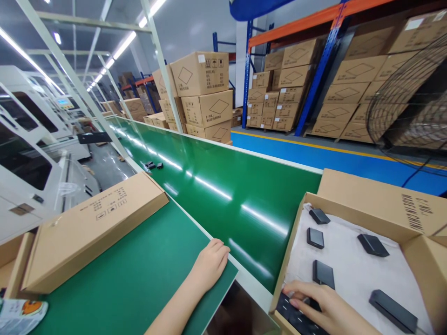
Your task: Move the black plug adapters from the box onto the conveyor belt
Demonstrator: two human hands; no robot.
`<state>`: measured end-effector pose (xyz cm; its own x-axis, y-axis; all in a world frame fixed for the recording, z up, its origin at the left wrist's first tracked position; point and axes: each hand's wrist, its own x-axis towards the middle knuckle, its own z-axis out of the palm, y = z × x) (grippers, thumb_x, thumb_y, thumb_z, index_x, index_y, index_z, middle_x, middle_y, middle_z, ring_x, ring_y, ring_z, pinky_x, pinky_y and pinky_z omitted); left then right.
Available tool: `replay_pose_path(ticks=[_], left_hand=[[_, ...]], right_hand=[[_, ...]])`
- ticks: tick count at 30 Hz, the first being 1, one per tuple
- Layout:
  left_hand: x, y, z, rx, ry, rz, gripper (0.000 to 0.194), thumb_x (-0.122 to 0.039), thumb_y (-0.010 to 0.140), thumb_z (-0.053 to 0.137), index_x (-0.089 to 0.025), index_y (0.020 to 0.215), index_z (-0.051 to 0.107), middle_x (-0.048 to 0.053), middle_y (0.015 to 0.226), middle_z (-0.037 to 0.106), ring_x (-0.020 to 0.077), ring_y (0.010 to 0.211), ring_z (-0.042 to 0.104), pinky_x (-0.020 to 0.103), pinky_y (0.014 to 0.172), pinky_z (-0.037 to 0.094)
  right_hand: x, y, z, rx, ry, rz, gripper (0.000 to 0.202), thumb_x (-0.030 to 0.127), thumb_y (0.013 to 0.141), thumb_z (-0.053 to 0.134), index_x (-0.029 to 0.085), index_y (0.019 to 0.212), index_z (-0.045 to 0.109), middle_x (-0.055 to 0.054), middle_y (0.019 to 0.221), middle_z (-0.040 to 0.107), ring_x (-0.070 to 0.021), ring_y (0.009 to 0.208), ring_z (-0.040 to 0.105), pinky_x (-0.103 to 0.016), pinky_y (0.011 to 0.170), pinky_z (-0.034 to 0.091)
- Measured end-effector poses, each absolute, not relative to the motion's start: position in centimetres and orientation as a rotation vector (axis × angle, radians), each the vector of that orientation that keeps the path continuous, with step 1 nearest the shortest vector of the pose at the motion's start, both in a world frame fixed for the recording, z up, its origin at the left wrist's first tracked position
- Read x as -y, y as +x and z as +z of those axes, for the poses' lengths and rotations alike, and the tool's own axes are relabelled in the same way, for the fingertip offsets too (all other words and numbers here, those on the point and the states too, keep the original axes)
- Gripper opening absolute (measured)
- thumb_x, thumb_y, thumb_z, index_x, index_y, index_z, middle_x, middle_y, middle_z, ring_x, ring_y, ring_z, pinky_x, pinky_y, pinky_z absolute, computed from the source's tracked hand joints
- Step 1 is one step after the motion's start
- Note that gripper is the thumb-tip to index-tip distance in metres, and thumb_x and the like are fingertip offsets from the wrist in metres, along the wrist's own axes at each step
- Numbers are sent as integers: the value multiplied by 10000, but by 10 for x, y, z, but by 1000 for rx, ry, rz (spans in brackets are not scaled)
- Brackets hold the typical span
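Note:
My left hand [211, 263] lies on the corner of the green work table [150, 260], its fingers resting over the edge beside the conveyor and nothing seen in them. At the lower right, my right hand [323, 300] reaches into an open cardboard box [296, 242]. Its thumb and fingers close on a black device [296, 317] with small light marks, at the box's near left corner; part of it is hidden by the hand. Around it, on white lining [345, 256], lie several small black devices with flat screens, one [324, 273] just beyond my fingers.
A green conveyor belt [209, 186] runs away to the far left, carrying a few small black pieces [153, 165]. A closed flat carton [101, 223] lies on the table's left. Stacked cartons [206, 93] stand behind the belt; a wire fan [408, 93] is at right.

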<state>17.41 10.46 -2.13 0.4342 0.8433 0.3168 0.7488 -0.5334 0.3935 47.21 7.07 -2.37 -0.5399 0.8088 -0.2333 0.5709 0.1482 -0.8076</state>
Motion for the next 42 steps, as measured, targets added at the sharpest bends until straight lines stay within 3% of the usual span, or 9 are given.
replay_pose_path(ticks=[42], left_hand=[[-104,173,-16,-1407,2487,717,286,-164,944,324,-182,904,607,63,854,643,197,925,585,346,805,548]], right_hand=[[-68,470,-18,2333,-1342,1272,411,505,935,360,279,1100,662,-39,1067,673,-212,1002,623,-278,843,496]])
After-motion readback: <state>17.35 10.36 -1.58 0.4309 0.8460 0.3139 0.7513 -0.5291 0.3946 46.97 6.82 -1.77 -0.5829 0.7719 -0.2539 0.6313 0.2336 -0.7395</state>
